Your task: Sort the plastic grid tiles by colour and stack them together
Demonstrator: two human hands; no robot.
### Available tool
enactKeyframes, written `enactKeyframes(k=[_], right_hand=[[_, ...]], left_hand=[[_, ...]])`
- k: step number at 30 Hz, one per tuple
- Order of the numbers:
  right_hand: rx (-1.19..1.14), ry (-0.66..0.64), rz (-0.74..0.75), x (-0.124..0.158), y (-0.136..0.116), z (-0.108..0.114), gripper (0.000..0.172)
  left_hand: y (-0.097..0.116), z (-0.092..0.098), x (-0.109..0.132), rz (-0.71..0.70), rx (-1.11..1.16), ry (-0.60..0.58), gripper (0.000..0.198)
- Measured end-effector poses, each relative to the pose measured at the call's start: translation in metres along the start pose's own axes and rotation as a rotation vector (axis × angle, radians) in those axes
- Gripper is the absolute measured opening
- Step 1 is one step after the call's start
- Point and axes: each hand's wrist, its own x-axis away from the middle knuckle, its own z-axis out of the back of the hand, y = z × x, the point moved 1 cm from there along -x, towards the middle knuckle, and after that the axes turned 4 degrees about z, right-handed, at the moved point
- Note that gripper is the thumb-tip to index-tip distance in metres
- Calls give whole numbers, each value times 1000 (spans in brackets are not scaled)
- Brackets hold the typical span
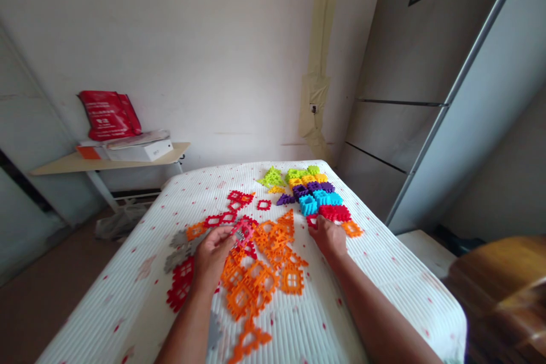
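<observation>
Between the fingertips of my left hand is a red square frame piece, raised a little above the pile. My right hand has its fingers closed at another red frame piece, beside a row of stacked red pieces. Orange interlocking pieces lie heaped between my hands, some with window patterns. Left of and partly behind my left forearm are red window pieces and grey pieces. More loose red pieces lie farther back.
Behind the red row stand blue, purple, yellow and green stacks. An orange square lies right of my right hand. A patterned cloth covers the table. A fridge stands right; a side table stands left.
</observation>
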Motion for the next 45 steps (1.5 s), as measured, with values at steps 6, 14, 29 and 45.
enactKeyframes(k=[6, 14, 29, 45], right_hand=[[26, 7, 23, 0, 0, 0, 19], [-190, 188, 261, 5, -6, 0, 19], [-646, 144, 777, 47, -88, 7, 29], [-37, 189, 128, -5, 11, 0, 22]], left_hand=[[-1, -1, 0, -4, -5, -20, 34], [1, -5, 4, -1, -4, -61, 31], [-7, -14, 9, 109, -26, -334, 26], [-5, -14, 8, 26, -56, -248, 51]])
